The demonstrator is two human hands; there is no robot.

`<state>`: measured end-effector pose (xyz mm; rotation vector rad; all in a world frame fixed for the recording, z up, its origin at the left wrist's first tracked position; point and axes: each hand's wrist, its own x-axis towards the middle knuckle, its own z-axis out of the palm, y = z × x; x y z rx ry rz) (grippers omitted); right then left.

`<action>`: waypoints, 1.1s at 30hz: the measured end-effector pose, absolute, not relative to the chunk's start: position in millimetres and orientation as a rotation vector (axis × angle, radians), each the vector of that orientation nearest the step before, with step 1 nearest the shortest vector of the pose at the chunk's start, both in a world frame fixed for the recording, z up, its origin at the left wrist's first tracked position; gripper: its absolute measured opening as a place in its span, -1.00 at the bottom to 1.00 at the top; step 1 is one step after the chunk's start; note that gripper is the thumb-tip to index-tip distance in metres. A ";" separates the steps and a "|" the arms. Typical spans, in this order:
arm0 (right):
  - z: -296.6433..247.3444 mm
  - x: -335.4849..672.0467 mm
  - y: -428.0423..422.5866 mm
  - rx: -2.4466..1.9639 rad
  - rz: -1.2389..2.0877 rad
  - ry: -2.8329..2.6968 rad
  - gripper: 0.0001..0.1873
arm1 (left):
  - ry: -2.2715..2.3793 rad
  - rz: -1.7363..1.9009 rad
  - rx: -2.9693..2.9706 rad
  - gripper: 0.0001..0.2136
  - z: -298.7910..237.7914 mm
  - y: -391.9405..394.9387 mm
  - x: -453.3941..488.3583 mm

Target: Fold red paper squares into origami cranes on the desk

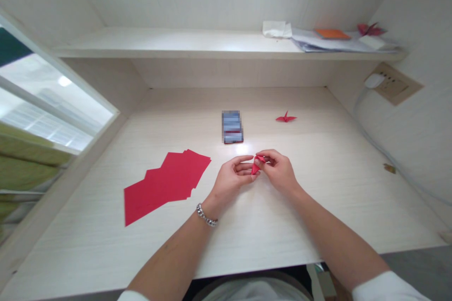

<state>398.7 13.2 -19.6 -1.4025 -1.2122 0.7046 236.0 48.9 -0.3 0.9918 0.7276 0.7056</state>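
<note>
Both hands meet over the middle of the pale wooden desk (pixel 318 216), pinching one small piece of folded red paper (pixel 257 163). My left hand (pixel 231 178), with a metal bracelet at the wrist, grips its lower left part with closed fingers. My right hand (pixel 278 169) pinches its upper right end. A fanned stack of red paper sheets (pixel 164 183) lies flat to the left of my left hand. A finished red paper crane (pixel 286 118) stands further back on the right.
A phone (pixel 232 127) lies face up just beyond my hands. The shelf (pixel 158 42) above holds papers, an orange pad (pixel 332 34) and another red paper figure (pixel 370 29). A wall socket with a white charger (pixel 374 81) and cable is at right. A window is at left.
</note>
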 end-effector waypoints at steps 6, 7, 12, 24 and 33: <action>-16.5 396.9 11.5 -1.395 0.630 -1.231 -0.82 | 0.716 0.659 0.882 -0.50 1.5 49.1 234.5; -15.6 396.4 10.9 -1.392 0.621 -1.239 -0.82 | 0.728 0.662 0.883 -0.53 1.5 48.8 234.9; -10.9 394.4 9.1 -1.410 0.576 -1.274 -0.84 | 0.806 0.675 1.037 -0.59 -0.3 47.9 238.0; -14.8 396.0 10.1 -1.423 0.581 -1.253 -0.83 | 0.704 0.622 0.905 -0.59 0.6 50.4 233.6; -14.7 395.3 10.2 -1.360 0.612 -1.273 -0.83 | 0.806 0.614 0.950 -0.65 1.2 48.3 238.4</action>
